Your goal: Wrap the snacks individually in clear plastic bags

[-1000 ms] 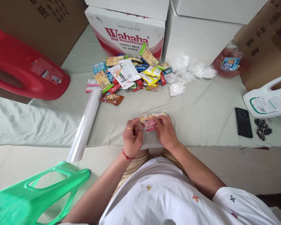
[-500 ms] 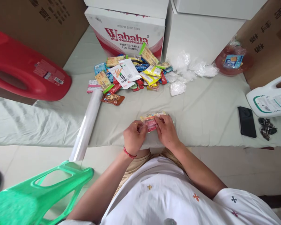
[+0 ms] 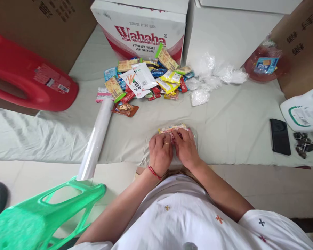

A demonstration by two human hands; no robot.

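Near the front edge of the cloth lies a small bundle of snack packets [image 3: 169,130], red and yellow, in clear plastic film [image 3: 144,160]. My left hand [image 3: 160,152] presses down on the bundle's near left side, its fingers curled and close together. On the right, my right hand [image 3: 187,148] grips the same bundle, thumb and fingers bent over it. Both hands cover much of the packets, and the thumbs nearly meet. A loose flap of film spreads out beneath and left of my left hand. To the left lies a long roll of clear film [image 3: 96,140], jutting over the edge.
Behind are a snack pile [image 3: 143,81], crumpled clear-wrapped bundles [image 3: 200,97] and a Wahaba box [image 3: 143,31]. A red jug [image 3: 49,80] stands left; a white bottle [image 3: 306,111], phone [image 3: 280,136] and keys [image 3: 304,144] lie right. A green stool [image 3: 23,222] is below.
My left hand has moved right and turned over, from pinching at the bundle's left edge to pressing on it. My right hand stays on the bundle. The view has shifted slightly.
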